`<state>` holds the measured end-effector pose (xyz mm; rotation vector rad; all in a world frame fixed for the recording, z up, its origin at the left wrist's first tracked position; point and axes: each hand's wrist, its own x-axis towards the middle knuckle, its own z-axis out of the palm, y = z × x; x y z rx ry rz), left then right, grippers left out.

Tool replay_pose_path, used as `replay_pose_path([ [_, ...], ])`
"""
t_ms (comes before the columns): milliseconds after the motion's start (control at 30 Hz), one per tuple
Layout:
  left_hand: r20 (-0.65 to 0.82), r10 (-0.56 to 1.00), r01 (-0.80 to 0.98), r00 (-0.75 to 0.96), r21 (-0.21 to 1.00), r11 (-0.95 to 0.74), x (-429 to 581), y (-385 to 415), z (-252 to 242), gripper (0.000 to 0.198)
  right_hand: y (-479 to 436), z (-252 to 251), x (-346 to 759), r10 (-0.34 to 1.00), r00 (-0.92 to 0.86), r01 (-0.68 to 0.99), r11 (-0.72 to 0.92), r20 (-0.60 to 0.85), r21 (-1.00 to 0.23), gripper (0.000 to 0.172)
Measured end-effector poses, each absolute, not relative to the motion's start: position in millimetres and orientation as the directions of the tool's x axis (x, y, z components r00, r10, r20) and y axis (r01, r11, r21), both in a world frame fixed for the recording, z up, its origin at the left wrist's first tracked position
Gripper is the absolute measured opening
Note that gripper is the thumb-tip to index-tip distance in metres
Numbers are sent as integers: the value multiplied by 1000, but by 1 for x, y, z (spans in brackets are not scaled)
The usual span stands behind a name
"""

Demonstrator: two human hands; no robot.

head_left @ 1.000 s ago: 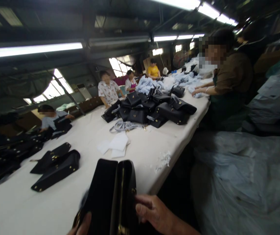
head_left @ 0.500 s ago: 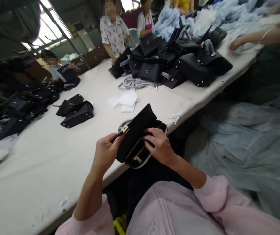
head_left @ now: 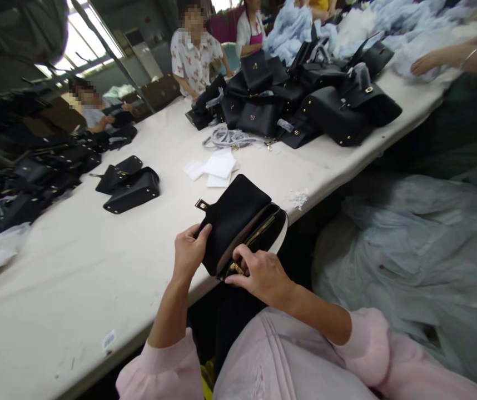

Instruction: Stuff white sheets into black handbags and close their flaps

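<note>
A black handbag (head_left: 237,222) with its flap raised rests at the near edge of the table. My left hand (head_left: 190,250) pinches the flap's left edge between thumb and fingers, just below the gold clasp (head_left: 200,205). Inside the bag's mouth runs a zipper (head_left: 261,229) with gold teeth. The fingers of my right hand (head_left: 266,275) are curled at the near end of that zipper, closed around its gold zipper pull (head_left: 235,269), which they partly cover.
Beyond the bag lie white foam sheets (head_left: 219,165), grey cords (head_left: 232,137) and a heap of black handbags (head_left: 259,119). Two black bags (head_left: 132,189) lie left. White scraps (head_left: 298,198) sit near the edge. Large plastic sheeting (head_left: 388,239) fills the right. Co-workers stand around the table.
My right hand has moved from the bag's far side down to the zipper pull at the near end. My left hand has shifted from the clasp to the flap's edge, and the flap lies further back.
</note>
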<state>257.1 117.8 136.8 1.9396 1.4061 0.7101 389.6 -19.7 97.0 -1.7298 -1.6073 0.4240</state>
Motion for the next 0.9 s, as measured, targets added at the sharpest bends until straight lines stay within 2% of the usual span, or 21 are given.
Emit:
replay_pose_path([
  [100, 123, 956, 622, 268, 735, -269, 258, 123, 124, 31, -22, 96, 385, 949, 105, 693, 144, 296, -706, 26],
  [200, 267, 917, 648, 297, 649, -399, 259, 119, 126, 27, -21, 99, 395, 909, 126, 625, 237, 396, -744, 8],
  [300, 410, 833, 640, 372, 537, -550, 254, 112, 136, 26, -18, 104, 427, 867, 163, 656, 261, 471, -708, 10],
  [400, 477, 762, 601, 437, 476, -642, 248, 108, 147, 25, -13, 109, 473, 777, 234, 801, 187, 585, -569, 16],
  [467, 467, 748, 571, 472, 484, -663, 244, 105, 155, 24, -8, 111, 502, 712, 292, 857, 102, 639, -505, 17],
  [567, 445, 719, 529, 535, 487, -695, 243, 99, 173, 23, 4, 114, 528, 659, 341, 878, 31, 671, -477, 17],
  [700, 443, 681, 530, 583, 427, -732, 247, 111, 202, 24, 25, 106, 528, 626, 443, 836, -28, 642, -549, 18],
  [833, 264, 733, 686, 627, 259, -680, 251, 154, 211, 23, 41, 88, 499, 702, 463, 798, -64, 541, -599, 21],
  [900, 324, 756, 763, 569, 134, -632, 253, 167, 206, 23, 44, 82, 483, 755, 397, 818, -33, 521, -575, 26],
])
